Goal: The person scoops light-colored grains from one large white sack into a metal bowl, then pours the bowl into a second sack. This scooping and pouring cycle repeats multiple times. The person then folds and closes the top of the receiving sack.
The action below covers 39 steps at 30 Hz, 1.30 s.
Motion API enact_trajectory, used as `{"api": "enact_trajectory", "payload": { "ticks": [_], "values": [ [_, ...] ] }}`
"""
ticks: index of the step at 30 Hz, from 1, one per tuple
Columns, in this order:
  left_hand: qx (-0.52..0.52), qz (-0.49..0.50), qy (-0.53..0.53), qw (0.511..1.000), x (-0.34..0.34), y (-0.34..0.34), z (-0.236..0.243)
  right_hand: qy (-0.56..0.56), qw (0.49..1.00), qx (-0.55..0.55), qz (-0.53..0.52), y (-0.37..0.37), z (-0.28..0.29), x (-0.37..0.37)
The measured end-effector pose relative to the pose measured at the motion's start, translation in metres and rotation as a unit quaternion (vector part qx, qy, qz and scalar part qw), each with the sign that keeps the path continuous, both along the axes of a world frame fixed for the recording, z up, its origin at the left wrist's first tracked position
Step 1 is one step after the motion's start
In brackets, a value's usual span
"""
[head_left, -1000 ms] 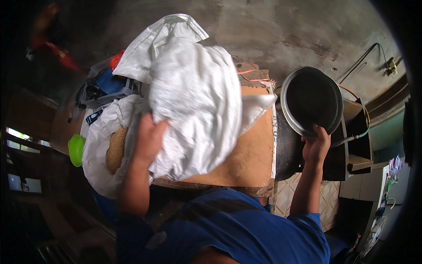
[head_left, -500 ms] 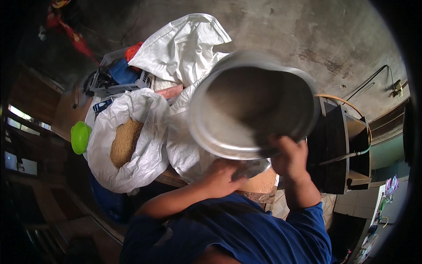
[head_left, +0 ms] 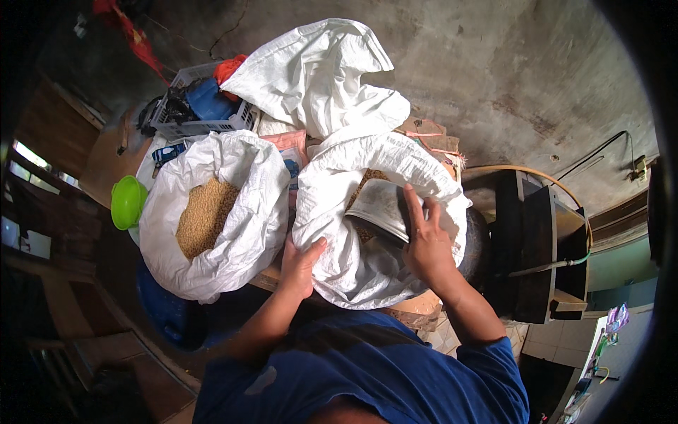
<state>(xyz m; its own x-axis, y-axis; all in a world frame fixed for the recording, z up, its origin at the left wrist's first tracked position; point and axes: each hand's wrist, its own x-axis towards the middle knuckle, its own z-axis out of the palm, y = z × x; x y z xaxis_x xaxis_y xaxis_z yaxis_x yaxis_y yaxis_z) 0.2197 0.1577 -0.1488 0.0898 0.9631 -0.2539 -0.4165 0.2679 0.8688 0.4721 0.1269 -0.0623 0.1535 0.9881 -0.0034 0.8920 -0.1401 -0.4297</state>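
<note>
A white woven sack point(head_left: 332, 187) with its mouth open stands in front of me, tan grains point(head_left: 369, 185) showing deep inside. My left hand point(head_left: 300, 265) grips the near left side of this sack, thumb on the outer cloth and the other fingers mostly hidden. Inside the mouth, my right hand point(head_left: 427, 244) is closed over a grey metal scoop point(head_left: 381, 205), two fingers stretched along its back. The scoop lies tilted against the grains. To the left, a second white sack point(head_left: 261, 219) stands open, holding a heap of similar grains point(head_left: 205, 218).
A bright green bowl point(head_left: 128, 203) sits at the far left. Behind the sacks are a grey crate point(head_left: 205, 127) and a raised, crumpled white sack point(head_left: 318, 78). A dark rounded vessel point(head_left: 478, 240) and dark shelving point(head_left: 526, 240) with a hose stand at the right.
The large metal pot has left my right hand and the space above the right sack. My right hand now holds the scoop inside that sack; my left hand has taken hold of its side.
</note>
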Motion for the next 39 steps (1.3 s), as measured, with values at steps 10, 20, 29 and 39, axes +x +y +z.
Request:
{"api": "enact_trajectory", "payload": {
  "ticks": [10, 20, 29, 39],
  "values": [
    [0.086, -0.082, -0.169, 0.978, -0.018, -0.027, 0.1, -0.033, 0.991, 0.065, -0.109, 0.003, 0.001, 0.025],
    [0.22, -0.072, 0.038, 0.972, -0.022, -0.013, 0.079, -0.062, 0.983, 0.149, -0.091, 0.045, -0.043, 0.027],
    [0.172, -0.034, 0.108, 0.979, -0.047, -0.051, -0.091, 0.052, 0.996, 0.016, -0.076, 0.06, -0.084, 0.001],
    [-0.007, -0.081, -0.011, 0.997, -0.034, -0.045, -0.17, 0.173, 0.979, -0.056, -0.096, 0.051, -0.079, -0.018]
  ]
}}
